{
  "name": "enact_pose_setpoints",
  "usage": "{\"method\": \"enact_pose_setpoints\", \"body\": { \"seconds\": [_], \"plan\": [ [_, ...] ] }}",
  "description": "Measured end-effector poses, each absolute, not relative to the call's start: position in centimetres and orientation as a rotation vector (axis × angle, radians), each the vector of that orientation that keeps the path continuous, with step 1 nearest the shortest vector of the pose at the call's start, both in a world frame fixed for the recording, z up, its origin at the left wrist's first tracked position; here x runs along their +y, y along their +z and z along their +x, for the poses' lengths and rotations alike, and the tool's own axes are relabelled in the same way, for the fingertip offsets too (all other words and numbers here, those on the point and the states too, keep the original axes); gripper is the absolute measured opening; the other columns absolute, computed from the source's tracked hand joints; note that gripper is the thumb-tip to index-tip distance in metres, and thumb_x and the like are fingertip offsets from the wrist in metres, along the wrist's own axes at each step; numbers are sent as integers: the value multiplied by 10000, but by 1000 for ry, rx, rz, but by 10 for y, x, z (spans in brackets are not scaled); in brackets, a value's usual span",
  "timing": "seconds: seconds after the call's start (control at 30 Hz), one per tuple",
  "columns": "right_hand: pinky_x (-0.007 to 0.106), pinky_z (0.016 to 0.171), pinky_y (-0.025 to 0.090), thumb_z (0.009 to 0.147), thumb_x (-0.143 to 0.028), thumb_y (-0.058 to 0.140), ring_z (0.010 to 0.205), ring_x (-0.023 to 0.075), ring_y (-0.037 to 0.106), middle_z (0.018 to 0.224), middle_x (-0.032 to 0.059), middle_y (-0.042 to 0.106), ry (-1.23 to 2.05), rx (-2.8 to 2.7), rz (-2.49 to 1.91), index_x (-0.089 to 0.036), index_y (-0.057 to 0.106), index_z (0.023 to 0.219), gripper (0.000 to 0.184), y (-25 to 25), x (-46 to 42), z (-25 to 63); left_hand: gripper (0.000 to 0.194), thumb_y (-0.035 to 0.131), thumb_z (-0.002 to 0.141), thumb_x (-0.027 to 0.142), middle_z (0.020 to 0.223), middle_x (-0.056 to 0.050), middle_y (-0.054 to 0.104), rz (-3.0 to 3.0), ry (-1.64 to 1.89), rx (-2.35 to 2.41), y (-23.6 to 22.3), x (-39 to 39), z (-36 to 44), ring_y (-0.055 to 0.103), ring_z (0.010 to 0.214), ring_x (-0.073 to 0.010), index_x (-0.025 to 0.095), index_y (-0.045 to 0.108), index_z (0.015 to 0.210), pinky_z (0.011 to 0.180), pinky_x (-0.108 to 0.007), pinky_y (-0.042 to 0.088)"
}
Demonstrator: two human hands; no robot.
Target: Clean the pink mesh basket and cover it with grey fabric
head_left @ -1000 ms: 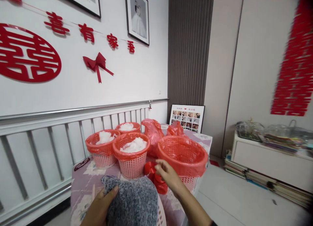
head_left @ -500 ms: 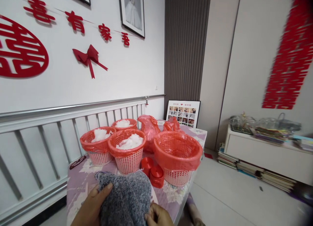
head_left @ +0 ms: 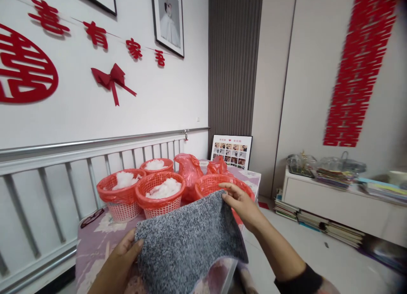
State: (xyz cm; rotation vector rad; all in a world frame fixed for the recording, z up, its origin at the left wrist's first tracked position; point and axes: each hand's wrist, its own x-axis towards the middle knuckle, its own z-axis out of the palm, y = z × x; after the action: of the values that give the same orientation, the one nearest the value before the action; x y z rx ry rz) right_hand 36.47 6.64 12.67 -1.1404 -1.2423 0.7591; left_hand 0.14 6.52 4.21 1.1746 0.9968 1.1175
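Both hands hold a grey fleecy cloth [head_left: 190, 239] spread above the worktop [head_left: 95, 243]: left hand [head_left: 122, 260] fingers pinch its near-left corner, right hand [head_left: 243, 205] fingers pinch its far corner. The step looks like opening the cloth out. Next calls for keeping both pinches firm, clear of the red lined baskets [head_left: 159, 192] behind.

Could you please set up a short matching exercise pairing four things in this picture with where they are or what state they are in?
Things:
1. grey cloth
2. glasses
3. photo collage
4. front basket

States:
A. leaning against the wall
B. filled with white stuff
C. held up by the left hand and right hand
D. lying on the table by the railing

Pairs: 1-C, 2-D, 3-A, 4-B
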Motion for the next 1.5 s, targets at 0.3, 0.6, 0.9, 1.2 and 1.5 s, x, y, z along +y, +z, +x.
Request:
{"method": "enact_pose_setpoints", "body": {
  "seconds": [0.3, 0.6, 0.9, 1.2, 1.5],
  "plan": [
    [316, 669, 406, 714, -371, 677, 699, 163, 537, 817, 17, 674, 660, -1323, -1138, -217, 697, 881, 228, 153, 75, 362, 588, 684, 838, 412, 1156, 11, 756, 782, 1288, 964, 65, 63, 8, 638, 1244, -190, 463, 432, 1366, 932, -263, 543],
    [394, 847, 497, 771, -239, 577, 889, 226, 665, 1019, 58, 754, 374, -1496, -1193, -233, 758, 1019, 306, 173, 92, 361, 651, 950, 520, 436, 1155, -41, 785, 1182, 1228, 899, 41, 79, 4, 650, 1231, -285, 273, 684, 1091, 1020, -353, 530],
    [419, 848, 481, 835, -171, 561, 871, 240, 628, 880, 68, 696, -89, -1719, -1157, -257, 741, 869, 203, 186, 84, 369, 904, 821, 572, 671, 1481, -207, 557, 1234, 1176, 1130, 52, 79, -2, 506, 1382, -380, 170, 542, 1271, 1181, -531, 389],
    [427, 924, 459, 919, -254, 488, 1115, 256, 582, 1178, 98, 623, -147, -1751, -1096, -251, 586, 940, 100, 210, 41, 358, 559, 728, 632, 736, 1337, -142, 648, 1440, 1359, 1250, 50, 74, -5, 507, 1341, -384, 232, 706, 873, 1226, -549, 287],
    [333, 706, 394, 920, -341, 481, 751, 189, 525, 786, -4, 539, 133, -1698, -1231, -246, 514, 886, 107, 203, 61, 347, 481, 707, 703, 660, 1073, -67, 764, 1126, 1379, 1036, 60, 61, 10, 653, 1175, -326, 299, 671, 1020, 949, -402, 581]
  ]
}}
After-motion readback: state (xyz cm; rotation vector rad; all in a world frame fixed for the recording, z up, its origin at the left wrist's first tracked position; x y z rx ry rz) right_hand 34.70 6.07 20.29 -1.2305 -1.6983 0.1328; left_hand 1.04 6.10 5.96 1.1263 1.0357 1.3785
